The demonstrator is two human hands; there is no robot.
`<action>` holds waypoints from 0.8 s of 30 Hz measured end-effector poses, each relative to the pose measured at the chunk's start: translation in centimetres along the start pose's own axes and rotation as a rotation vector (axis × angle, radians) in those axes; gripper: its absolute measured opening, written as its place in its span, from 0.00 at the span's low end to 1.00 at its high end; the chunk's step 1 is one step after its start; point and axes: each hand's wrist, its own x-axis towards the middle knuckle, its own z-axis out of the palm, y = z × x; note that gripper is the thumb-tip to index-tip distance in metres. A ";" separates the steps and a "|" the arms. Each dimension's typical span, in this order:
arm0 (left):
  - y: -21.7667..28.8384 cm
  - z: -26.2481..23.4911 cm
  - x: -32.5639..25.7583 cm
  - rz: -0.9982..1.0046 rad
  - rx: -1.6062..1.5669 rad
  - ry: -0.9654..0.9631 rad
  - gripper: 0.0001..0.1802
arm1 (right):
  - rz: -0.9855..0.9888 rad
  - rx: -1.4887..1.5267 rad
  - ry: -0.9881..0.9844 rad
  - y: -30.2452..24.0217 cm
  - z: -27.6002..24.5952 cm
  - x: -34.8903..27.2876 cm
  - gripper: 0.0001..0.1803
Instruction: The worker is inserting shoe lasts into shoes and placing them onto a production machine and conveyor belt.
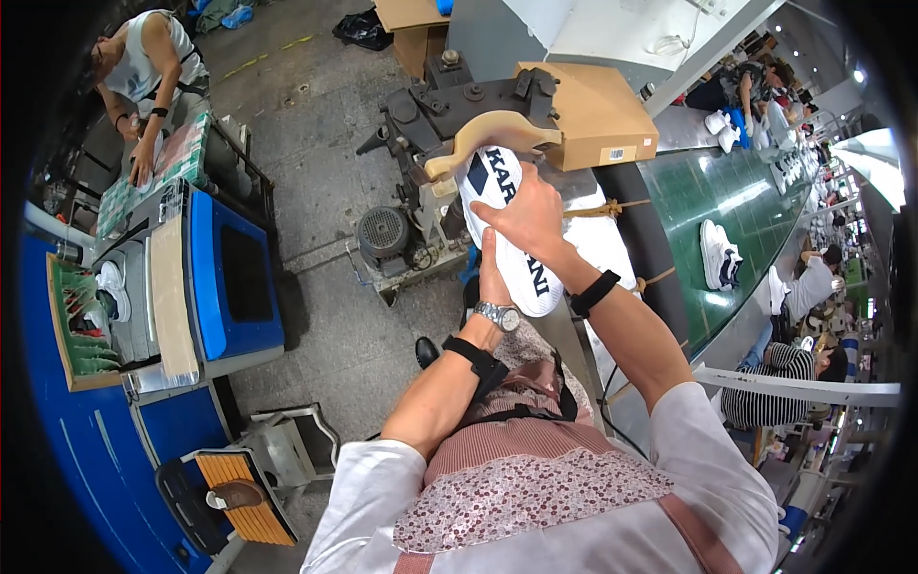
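Both my hands are closed round a white sole-shaped shoe piece with large dark lettering on the face toward me. My left hand grips its left edge, most of the fingers hidden. Across its upper middle lies my right hand, thumb pointing left and fingertips out of sight round the far edge. The piece's upper end meets a curved tan pad on a dark metal machine; whether they touch, I cannot tell.
A grey motor sits low beside the machine. Behind is a cardboard box. On the right, a green conveyor carries white shoes. A blue cabinet stands left, and a person works at the far left.
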 end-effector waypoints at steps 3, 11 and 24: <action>0.2 0.4 0.3 -0.029 -0.040 -0.035 0.41 | 0.054 -0.057 -0.102 -0.6 -0.3 0.8 0.44; 0.7 0.2 -0.3 -0.009 0.041 0.073 0.39 | -0.045 0.004 0.027 0.4 0.7 0.1 0.44; 1.4 1.5 -2.0 0.004 0.162 0.076 0.34 | 0.218 -0.126 -0.246 -1.4 0.0 3.6 0.51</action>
